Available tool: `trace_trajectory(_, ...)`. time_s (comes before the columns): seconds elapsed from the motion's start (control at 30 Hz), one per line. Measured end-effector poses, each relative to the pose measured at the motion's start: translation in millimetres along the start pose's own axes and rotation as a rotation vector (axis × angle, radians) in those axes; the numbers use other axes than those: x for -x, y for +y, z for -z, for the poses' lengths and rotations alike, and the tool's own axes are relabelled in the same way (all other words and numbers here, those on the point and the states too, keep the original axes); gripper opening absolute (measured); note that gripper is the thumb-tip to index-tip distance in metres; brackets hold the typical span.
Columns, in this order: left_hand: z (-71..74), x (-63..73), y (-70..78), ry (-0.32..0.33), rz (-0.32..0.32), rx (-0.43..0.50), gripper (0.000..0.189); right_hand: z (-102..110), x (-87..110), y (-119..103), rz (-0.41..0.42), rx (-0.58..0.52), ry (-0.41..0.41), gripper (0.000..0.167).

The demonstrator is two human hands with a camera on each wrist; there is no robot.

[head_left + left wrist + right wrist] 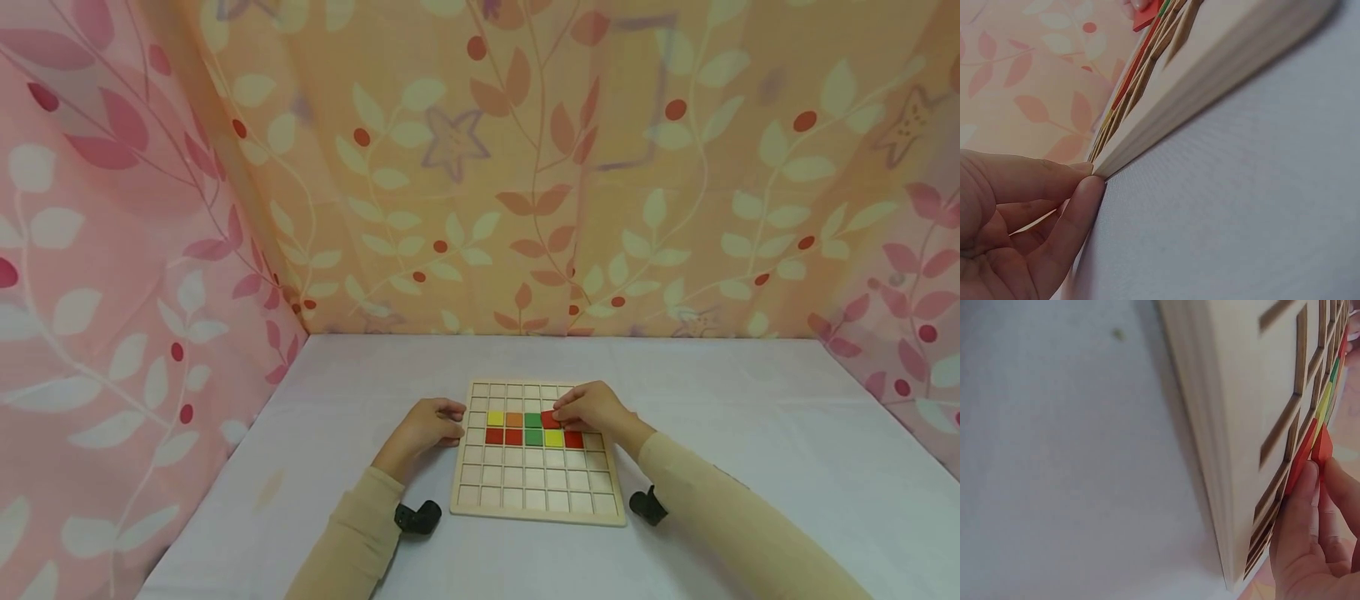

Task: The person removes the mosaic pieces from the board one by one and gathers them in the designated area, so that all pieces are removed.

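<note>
A square wooden grid board (pixel 536 478) lies on the white cloth. My right hand (pixel 596 407) pinches a red square tile (pixel 551 419) between thumb and fingers, tilted over the board in the right wrist view. To its left, one row holds a yellow tile (pixel 496 419), an orange tile (pixel 514 420) and a green tile (pixel 532 420). The row nearer me has red, red, green, yellow and red tiles, the last a red tile (pixel 573 439) below my right hand. At the board's left edge, my left hand (pixel 422 429) pinches the rim with thumb and finger.
White cloth (pixel 360 367) covers the table around the board. Floral curtains (pixel 465 208) hang behind it and at both sides. A dark wrist device (pixel 418 518) sits at my left sleeve, another dark wrist device (pixel 648 506) at my right.
</note>
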State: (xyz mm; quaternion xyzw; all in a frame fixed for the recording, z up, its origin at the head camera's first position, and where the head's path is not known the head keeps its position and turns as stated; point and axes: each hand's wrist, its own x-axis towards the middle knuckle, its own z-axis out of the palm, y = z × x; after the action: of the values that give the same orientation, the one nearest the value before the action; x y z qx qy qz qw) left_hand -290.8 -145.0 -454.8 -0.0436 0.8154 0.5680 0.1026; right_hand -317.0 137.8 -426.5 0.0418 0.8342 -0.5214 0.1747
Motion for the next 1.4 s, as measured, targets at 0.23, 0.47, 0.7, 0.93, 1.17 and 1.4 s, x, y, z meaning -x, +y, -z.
trace_trajectory(0.23,-0.3,1.5,0.6,-0.01,0.018,0.007,0.042,0,0.8,1,0.015,-0.002,0.022,0.018)
trace_trajectory(0.47,-0.3,2.4,1.5,-0.011,0.013,0.008,0.042,10,1.8,3,0.017,-0.06,0.019,0.024)
trace_trajectory(0.7,0.3,3.0,1.8,-0.012,0.008,0.003,0.042,21,7.9,2,0.014,-0.055,0.005,0.029)
trace_trajectory(0.93,0.1,0.9,1.5,-0.006,0.02,-0.005,0.042,31,12.6,3,0.012,-0.035,0.004,0.03)
trace_trajectory(1.17,-0.9,1.3,1.0,-0.009,0.014,-0.009,0.041,44,16.1,8,0.001,-0.038,0.018,0.03)
trace_trajectory(1.4,0.3,1.3,0.9,-0.009,0.013,-0.007,0.042,58,21.0,13,0.017,0.004,0.017,0.034)
